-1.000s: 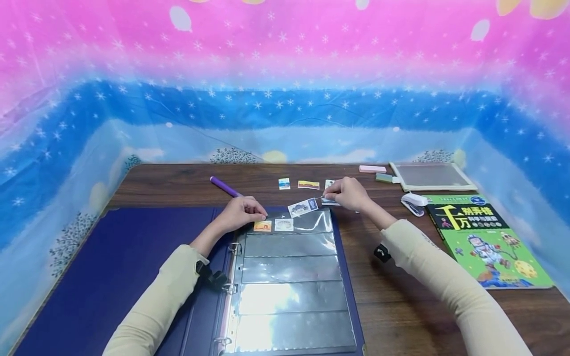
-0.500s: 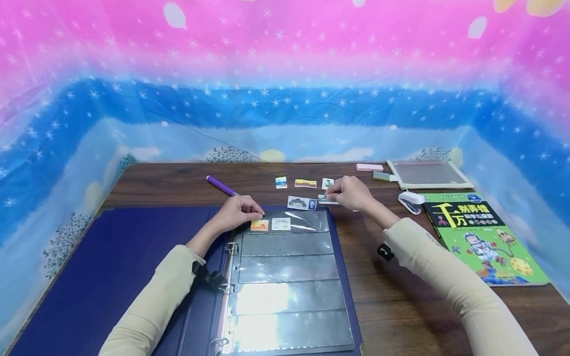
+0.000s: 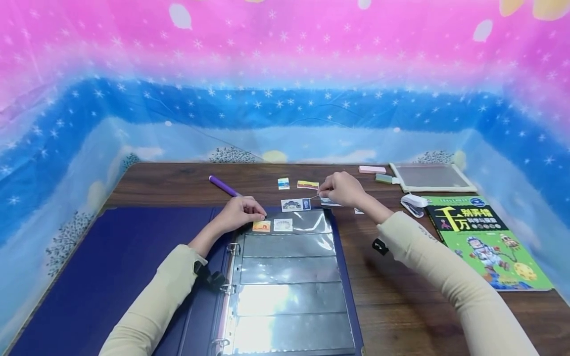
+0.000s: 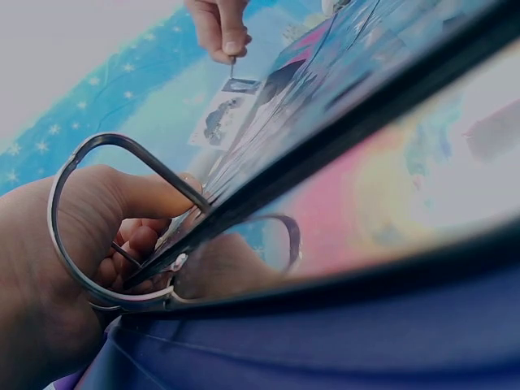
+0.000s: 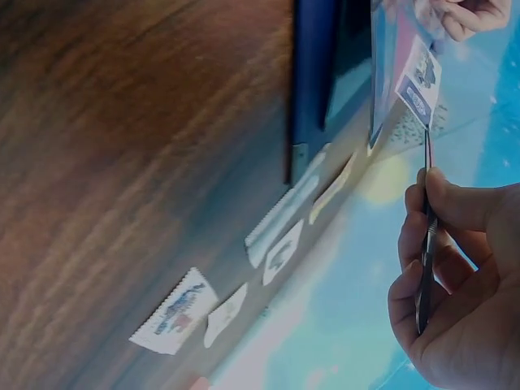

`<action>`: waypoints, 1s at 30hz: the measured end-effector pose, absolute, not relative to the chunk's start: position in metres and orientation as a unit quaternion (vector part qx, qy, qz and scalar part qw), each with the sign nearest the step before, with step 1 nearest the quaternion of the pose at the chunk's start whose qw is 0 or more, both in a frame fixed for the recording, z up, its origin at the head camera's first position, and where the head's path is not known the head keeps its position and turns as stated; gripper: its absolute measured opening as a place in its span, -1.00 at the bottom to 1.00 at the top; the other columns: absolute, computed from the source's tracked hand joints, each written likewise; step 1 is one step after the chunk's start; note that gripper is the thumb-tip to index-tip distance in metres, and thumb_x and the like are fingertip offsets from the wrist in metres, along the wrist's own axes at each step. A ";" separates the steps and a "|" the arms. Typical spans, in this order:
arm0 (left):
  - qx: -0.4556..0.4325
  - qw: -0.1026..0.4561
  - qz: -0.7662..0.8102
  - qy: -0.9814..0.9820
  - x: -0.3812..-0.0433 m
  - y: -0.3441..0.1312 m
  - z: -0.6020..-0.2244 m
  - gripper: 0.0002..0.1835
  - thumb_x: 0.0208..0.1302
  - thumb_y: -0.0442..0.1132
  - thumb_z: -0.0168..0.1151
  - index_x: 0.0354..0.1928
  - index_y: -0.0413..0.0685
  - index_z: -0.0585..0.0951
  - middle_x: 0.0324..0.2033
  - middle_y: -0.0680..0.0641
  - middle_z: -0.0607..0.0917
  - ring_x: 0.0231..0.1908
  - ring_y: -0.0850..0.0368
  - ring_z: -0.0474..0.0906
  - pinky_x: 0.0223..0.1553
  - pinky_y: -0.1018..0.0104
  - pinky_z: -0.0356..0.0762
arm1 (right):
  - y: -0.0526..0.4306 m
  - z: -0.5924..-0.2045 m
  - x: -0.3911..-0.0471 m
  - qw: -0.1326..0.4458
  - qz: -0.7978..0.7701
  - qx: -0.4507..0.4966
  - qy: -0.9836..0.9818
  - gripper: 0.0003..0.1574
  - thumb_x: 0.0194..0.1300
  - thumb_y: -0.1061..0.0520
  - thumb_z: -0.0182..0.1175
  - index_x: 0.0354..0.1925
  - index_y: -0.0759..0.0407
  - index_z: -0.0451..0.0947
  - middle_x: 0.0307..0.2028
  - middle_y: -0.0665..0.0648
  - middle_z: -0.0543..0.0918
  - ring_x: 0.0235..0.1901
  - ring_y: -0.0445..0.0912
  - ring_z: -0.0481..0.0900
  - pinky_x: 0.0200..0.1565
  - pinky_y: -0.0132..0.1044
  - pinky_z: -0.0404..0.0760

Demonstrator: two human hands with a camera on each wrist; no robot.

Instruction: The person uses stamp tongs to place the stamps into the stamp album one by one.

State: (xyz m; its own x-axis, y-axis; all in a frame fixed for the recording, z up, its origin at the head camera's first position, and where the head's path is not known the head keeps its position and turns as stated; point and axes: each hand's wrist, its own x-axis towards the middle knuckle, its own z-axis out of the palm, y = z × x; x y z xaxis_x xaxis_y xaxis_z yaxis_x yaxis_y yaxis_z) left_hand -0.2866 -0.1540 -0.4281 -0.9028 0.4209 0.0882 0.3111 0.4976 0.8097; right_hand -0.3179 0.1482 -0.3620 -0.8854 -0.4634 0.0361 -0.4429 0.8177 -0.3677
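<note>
My right hand (image 3: 343, 190) holds slim metal tweezers (image 5: 427, 236), their tips at the blue end of a long postage stamp (image 3: 291, 205). In the head view that stamp overlaps the far edge of a clear-pocket album page (image 3: 289, 244). My left hand (image 3: 240, 213) pinches the page's upper left corner, thumb on top and fingers beneath, beside a metal binder ring (image 4: 61, 203). In the top pocket sit an orange stamp (image 3: 261, 226) and a pale stamp (image 3: 283, 225). The page lies in an open dark blue binder (image 3: 133, 267).
Behind the binder lie a blue-white stamp (image 3: 283, 184), a yellow-red stamp (image 3: 308, 185) and others partly covered by my right hand. A purple marker (image 3: 223, 186) lies back left. To the right are a white stapler (image 3: 414, 201), a green book (image 3: 490, 247) and a framed mesh pouch (image 3: 434, 177).
The long stamp, tilted a second ago, is more level and has shifted left along the page's far edge with my right hand and tweezers. My left hand stays at the corner.
</note>
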 end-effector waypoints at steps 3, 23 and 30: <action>0.211 0.060 0.455 0.863 -0.286 -0.155 -0.428 -0.93 0.13 -0.28 0.31 -0.35 -0.05 0.73 -0.45 -0.06 0.60 -0.53 0.17 0.35 -0.45 0.40 0.29 | 0.145 -0.360 -0.318 0.022 -0.188 -0.247 0.950 -0.80 0.26 0.11 0.18 -0.26 0.12 0.73 -0.24 0.11 0.73 -0.57 -0.18 0.48 -0.48 -0.35 0.26; 0.222 0.054 0.452 0.862 -0.288 -0.155 -0.430 -0.94 0.12 -0.28 0.32 -0.36 -0.04 0.73 -0.45 -0.06 0.60 -0.55 0.17 0.35 -0.46 0.40 0.30 | 0.138 -0.363 -0.316 0.036 -0.211 -0.243 0.946 -0.83 0.24 0.09 0.21 -0.29 0.05 0.73 -0.20 0.09 0.73 -0.42 -0.15 0.61 -0.41 -0.34 0.34; 0.223 0.056 0.451 0.863 -0.287 -0.155 -0.429 -0.93 0.12 -0.28 0.31 -0.35 -0.05 0.72 -0.44 -0.07 0.60 -0.54 0.17 0.35 -0.45 0.38 0.31 | 0.147 -0.376 -0.316 0.043 -0.193 -0.238 0.951 -0.83 0.23 0.10 0.21 -0.28 0.05 0.73 -0.25 0.07 0.74 -0.27 -0.08 0.65 -0.21 -0.19 0.52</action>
